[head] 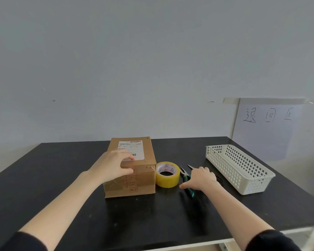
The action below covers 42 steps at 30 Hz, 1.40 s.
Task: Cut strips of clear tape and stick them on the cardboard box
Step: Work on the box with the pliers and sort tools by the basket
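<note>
A brown cardboard box (pixel 143 182) with a white shipping label stands on the black table (pixel 62 187). My left hand (pixel 112 164) grips its near top edge, fingers on the lid and thumb on the front face. A yellowish roll of clear tape (pixel 167 174) lies flat against the box's right side. Just right of the roll lie green-handled scissors (pixel 186 175) with blades pointing away. My right hand (pixel 200 179) rests over the scissors' handles, fingers spread; whether it grips them is hidden.
A white perforated plastic basket (pixel 243 169) stands at the right of the table. A taped paper sheet with handwriting (pixel 265 127) hangs on the wall behind it. The table's front edge (pixel 198 244) runs close to me.
</note>
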### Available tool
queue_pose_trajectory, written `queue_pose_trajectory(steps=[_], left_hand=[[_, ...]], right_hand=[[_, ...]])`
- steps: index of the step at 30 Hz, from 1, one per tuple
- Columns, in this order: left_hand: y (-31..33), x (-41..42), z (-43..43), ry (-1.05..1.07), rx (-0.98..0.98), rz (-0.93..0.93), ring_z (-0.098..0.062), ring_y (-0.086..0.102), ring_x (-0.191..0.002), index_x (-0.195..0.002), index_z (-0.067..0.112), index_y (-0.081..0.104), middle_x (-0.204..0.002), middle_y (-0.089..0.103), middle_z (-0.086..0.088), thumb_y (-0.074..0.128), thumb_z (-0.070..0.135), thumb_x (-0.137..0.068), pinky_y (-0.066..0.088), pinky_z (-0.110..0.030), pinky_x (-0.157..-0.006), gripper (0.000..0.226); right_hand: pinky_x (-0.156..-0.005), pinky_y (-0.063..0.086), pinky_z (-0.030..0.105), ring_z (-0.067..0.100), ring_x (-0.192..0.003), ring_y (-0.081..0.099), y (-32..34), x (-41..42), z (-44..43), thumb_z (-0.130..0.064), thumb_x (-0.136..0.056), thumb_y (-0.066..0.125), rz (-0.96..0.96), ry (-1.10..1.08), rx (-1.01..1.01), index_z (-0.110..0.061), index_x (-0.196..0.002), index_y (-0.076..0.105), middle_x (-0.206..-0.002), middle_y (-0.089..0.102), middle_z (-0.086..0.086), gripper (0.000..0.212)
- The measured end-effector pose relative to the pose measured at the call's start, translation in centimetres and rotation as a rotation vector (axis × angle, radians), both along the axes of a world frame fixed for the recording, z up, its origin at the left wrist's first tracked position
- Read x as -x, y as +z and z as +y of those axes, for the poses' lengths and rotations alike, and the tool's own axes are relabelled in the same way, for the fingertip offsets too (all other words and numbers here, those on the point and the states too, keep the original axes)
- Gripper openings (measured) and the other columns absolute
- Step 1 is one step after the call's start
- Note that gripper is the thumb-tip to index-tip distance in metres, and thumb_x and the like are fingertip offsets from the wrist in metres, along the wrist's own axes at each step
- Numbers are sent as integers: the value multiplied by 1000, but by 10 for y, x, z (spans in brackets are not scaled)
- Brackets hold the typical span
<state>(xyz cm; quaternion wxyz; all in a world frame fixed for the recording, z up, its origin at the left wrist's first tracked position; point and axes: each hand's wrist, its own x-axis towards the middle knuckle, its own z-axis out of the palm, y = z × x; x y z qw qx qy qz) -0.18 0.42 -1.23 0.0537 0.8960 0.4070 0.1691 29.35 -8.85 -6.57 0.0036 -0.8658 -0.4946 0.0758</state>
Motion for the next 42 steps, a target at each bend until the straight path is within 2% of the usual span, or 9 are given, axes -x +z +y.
queue_pose_trajectory(steps=[7, 11, 15, 19, 27, 30, 35, 39, 42], left_hand=[[0, 0, 2, -1, 25, -20, -9, 43, -131, -119, 40, 60, -140, 50, 16, 69, 46, -82, 42, -31, -101, 38], [1, -1, 3, 7, 35, -22, -10, 43, -131, -118, 41, 61, -141, 49, 15, 70, 46, -81, 42, -32, -102, 38], [1, -1, 5, 9, 50, -28, -10, 42, -132, -117, 40, 62, -141, 49, 15, 71, 45, -81, 42, -33, -102, 37], [2, -2, 7, -1, 81, -37, -9, 43, -130, -115, 39, 63, -137, 52, 15, 73, 44, -80, 40, -34, -103, 37], [4, -2, 10, 1, 91, -27, -9, 44, -128, -113, 41, 62, -135, 53, 17, 74, 45, -78, 41, -37, -104, 37], [4, -2, 10, -3, 89, -30, -9, 44, -129, -114, 41, 63, -135, 53, 17, 74, 45, -78, 41, -37, -104, 37], [2, -2, 12, 0, 87, -35, -9, 43, -130, -115, 40, 63, -136, 53, 17, 74, 45, -79, 41, -37, -104, 39], [0, -2, 14, 6, 86, -27, -9, 43, -130, -116, 40, 62, -137, 52, 17, 74, 46, -78, 41, -37, -105, 40], [0, -2, 15, 5, 79, -24, -9, 45, -128, -117, 40, 63, -135, 53, 17, 74, 46, -78, 42, -36, -104, 41]], right_hand=[[-98, 41, 39, 28, -125, 44, 0, -3, 2, -73, -66, 67, 27, -49, 35, -14, -127, 56, -131, 56, 8, 85], [-83, 44, 34, 27, -120, 48, 1, -1, 4, -67, -68, 66, 28, -58, 42, -14, -122, 58, -126, 58, 7, 76], [-65, 44, 26, 19, -95, 60, -1, 1, 3, -62, -68, 66, 44, -58, 11, -15, -101, 60, -106, 63, 1, 58], [-51, 39, 23, 12, -68, 54, 0, -1, 0, -55, -71, 66, 85, -98, -64, -15, -79, 53, -84, 58, -2, 43], [-47, 43, 25, 17, -54, 55, 16, -13, 1, -48, -80, 61, 376, -202, -304, -9, -64, 50, -64, 55, 3, 43], [-65, 61, 38, 26, -60, 69, 22, -11, 10, -44, -87, 53, 694, -269, -487, -2, -81, 58, -74, 68, 13, 43], [-71, 61, 43, 28, -68, 66, 38, 1, 19, -35, -94, 46, 1048, -324, -549, -2, -98, 58, -87, 67, 16, 35], [-72, 57, 39, 25, -75, 64, 45, 7, 22, -37, -94, 50, 1182, -175, -468, -5, -106, 61, -89, 64, 11, 36], [-76, 56, 39, 21, -77, 64, 51, 13, 24, -40, -95, 53, 1128, -40, -454, -11, -110, 61, -90, 63, 8, 34]])
